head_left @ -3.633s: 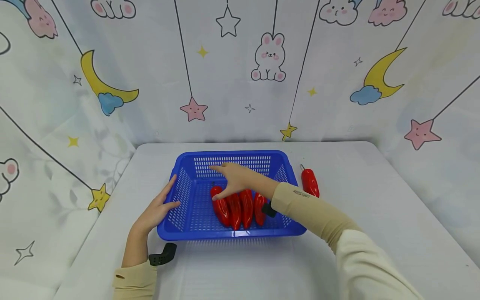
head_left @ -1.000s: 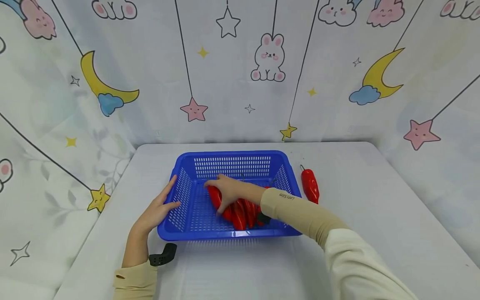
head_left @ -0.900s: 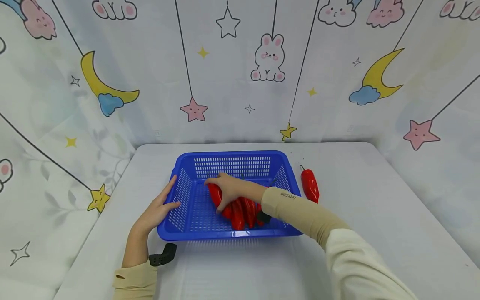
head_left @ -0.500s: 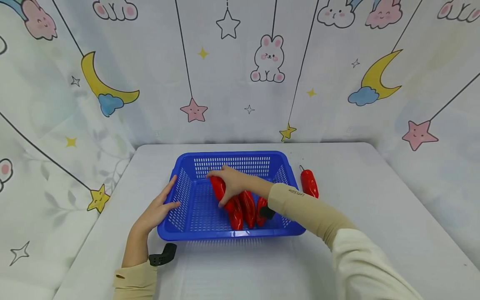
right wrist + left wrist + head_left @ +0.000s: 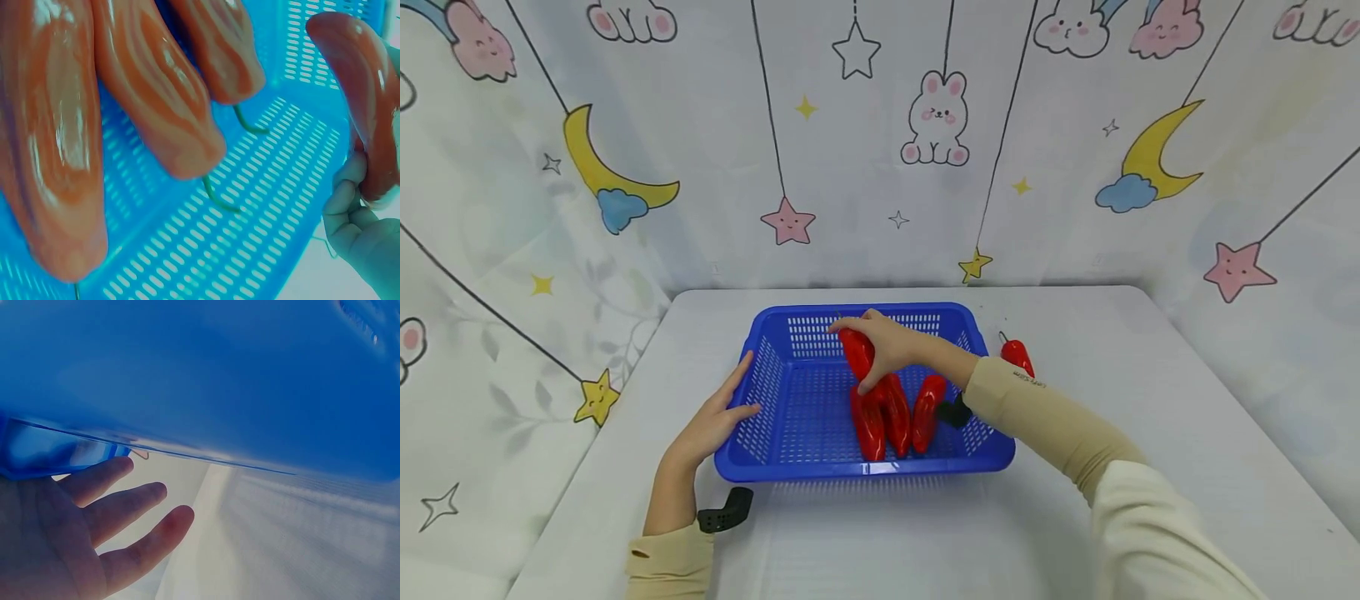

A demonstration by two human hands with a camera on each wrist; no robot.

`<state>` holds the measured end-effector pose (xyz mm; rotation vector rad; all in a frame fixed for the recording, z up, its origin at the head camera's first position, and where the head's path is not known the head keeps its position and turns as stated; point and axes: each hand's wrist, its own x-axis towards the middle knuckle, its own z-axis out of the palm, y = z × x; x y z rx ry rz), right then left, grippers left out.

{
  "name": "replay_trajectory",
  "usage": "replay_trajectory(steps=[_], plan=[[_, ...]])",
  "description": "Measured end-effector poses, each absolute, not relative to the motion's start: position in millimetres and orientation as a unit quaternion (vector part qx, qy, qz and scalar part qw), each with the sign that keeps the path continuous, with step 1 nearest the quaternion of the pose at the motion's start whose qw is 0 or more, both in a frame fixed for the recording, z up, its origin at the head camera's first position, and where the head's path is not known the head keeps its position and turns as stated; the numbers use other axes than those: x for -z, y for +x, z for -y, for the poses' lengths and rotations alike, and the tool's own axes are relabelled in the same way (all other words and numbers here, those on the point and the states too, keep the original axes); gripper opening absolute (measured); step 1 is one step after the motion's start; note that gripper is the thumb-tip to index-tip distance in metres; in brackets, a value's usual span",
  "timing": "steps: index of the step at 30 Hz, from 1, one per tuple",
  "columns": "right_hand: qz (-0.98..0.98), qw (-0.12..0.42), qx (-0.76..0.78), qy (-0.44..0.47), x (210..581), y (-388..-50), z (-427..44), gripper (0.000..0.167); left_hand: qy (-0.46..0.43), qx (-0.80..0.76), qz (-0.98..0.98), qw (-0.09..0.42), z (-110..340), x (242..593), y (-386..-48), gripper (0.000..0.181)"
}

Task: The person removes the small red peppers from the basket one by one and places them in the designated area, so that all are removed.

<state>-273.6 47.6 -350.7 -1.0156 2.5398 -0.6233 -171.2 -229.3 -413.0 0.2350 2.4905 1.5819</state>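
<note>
Higher than before rises one red chili pepper [image 5: 856, 352], right hand [image 5: 889, 340] fingers clamped on it; left hand [image 5: 718, 417], fingers apart, should brace the basket [image 5: 797, 472].

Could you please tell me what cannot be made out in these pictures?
Head view: lower end of the table pepper, hidden by the right sleeve.
Left wrist view: part of the left hand, cut off by the picture's edge.
Right wrist view: tip of the nearest pepper, beyond the top edge.

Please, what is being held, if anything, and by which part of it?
The right hand holds a shiny, long red pepper by its stem end and along its body. The left hand only rests against the blue rectangular plastic basket.
</note>
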Motion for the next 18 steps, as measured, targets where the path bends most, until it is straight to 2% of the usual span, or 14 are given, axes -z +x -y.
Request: replay_trajectory(steps=[18], plan=[[-0.903,0.153,0.217,-0.337,323,-267,-89,0.092,0.086,-0.539,-0.833,0.09,229,414,-171,0.076]])
